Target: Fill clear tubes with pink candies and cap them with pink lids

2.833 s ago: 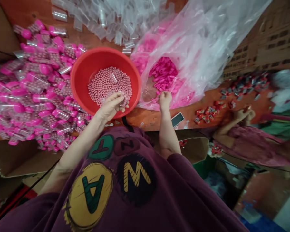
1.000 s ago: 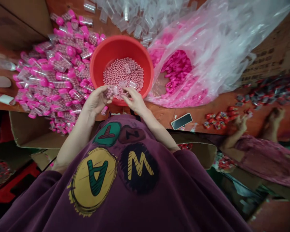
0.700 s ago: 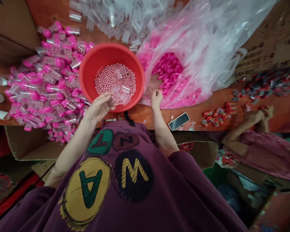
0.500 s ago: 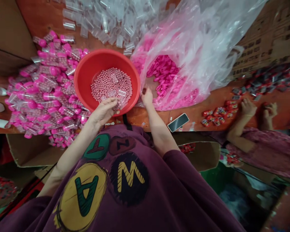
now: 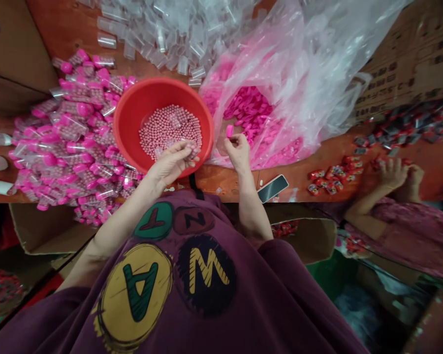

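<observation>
My left hand (image 5: pixel 173 162) is closed over the near rim of the red bowl (image 5: pixel 131 105), its fingers around a small clear tube of beads (image 5: pixel 194 147). Pink beads (image 5: pixel 157 129) fill the bottom of the bowl, with a few clear tubes among them. To the right of the bowl, my right hand (image 5: pixel 238 151) pinches a bright pink cap (image 5: pixel 229 131) between thumb and fingers. That hand is at the mouth of a clear plastic bag (image 5: pixel 299 88), where many more pink caps (image 5: pixel 249 110) lie.
Pink-capped, bead-filled tubes (image 5: pixel 74 132) are heaped left of the bowl. Empty clear tubes (image 5: pixel 162 29) lie behind it. A phone (image 5: pixel 273 188) rests at the table's front edge. Farther right, a co-worker's hands (image 5: pixel 393 173) are beside small red items (image 5: pixel 334 175).
My right hand has moved right and turned upward, and a pink cap now shows in its fingers. The left hand has shifted slightly right with the tube. The co-worker's hands have moved too.
</observation>
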`<state>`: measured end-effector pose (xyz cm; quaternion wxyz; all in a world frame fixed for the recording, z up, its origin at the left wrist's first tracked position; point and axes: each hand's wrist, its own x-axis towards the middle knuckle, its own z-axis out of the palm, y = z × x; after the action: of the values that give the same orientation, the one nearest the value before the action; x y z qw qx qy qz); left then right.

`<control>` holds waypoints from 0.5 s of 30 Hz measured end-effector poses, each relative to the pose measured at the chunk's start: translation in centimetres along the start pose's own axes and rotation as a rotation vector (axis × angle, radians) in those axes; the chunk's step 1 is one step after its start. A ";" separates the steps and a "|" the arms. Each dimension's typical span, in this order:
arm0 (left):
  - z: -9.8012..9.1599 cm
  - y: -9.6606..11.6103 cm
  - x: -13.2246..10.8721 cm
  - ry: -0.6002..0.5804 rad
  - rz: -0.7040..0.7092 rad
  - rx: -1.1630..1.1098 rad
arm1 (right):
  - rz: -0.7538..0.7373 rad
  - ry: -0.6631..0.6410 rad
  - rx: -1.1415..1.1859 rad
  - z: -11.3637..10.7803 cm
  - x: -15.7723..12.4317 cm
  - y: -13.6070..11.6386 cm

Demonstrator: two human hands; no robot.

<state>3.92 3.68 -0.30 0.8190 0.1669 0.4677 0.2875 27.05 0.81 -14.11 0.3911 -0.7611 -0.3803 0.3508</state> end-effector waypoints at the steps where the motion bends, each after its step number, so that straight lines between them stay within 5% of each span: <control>1: 0.1 -0.1 0.0 -0.011 0.020 -0.019 | -0.096 -0.011 0.057 -0.3 -0.8 -1.3; 8: -0.2 0.7 -1.6 -0.113 0.075 -0.130 | -0.621 -0.150 -0.112 -0.9 -5.4 -11.7; 15: -1.1 1.3 -3.3 -0.061 0.191 -0.197 | -0.807 -0.242 -0.212 0.4 -7.4 -15.2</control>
<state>1.21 2.69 2.03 0.8141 0.1383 0.3941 0.4035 18.68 0.77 0.56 0.3689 -0.5409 -0.7244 0.2157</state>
